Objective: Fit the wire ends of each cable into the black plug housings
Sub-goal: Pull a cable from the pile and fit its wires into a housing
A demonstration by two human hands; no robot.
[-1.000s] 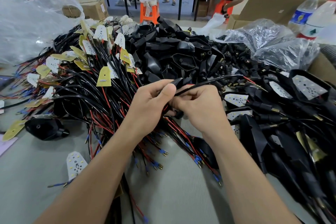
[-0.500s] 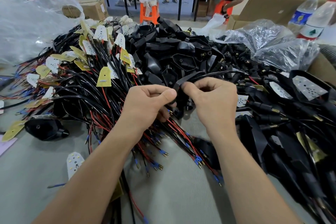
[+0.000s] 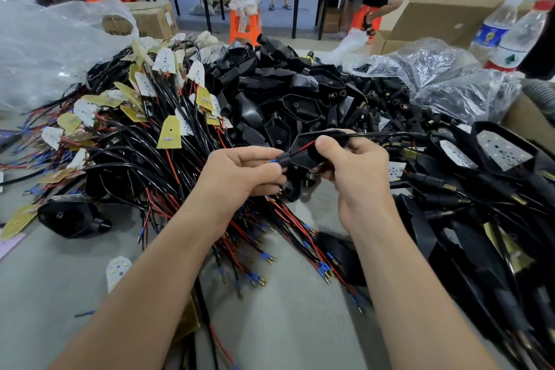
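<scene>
My right hand [image 3: 357,168] grips a black plug housing [image 3: 303,149] at the table's middle, thumb on its upper face. A black cable [image 3: 390,135] runs from the housing to the right. A red wire and a blue-tipped wire end [image 3: 274,160] stick out of the housing's narrow end toward the left. My left hand [image 3: 240,173] pinches that wire end between thumb and fingers. A heap of loose black plug housings [image 3: 288,90] lies behind the hands. A tangle of black cables with red wires [image 3: 126,147] and small circuit boards spreads to the left.
Assembled housings with cables [image 3: 486,189] pile up on the right. One loose housing [image 3: 70,218] lies at the left on the grey table [image 3: 285,324]. Clear plastic bags [image 3: 444,75], water bottles [image 3: 516,36] and cardboard boxes stand at the back. People sit by a far table.
The hands have drawn slightly apart. The housing now lies open-face up in my right hand, and the wire ends show at its narrow end in my left fingers.
</scene>
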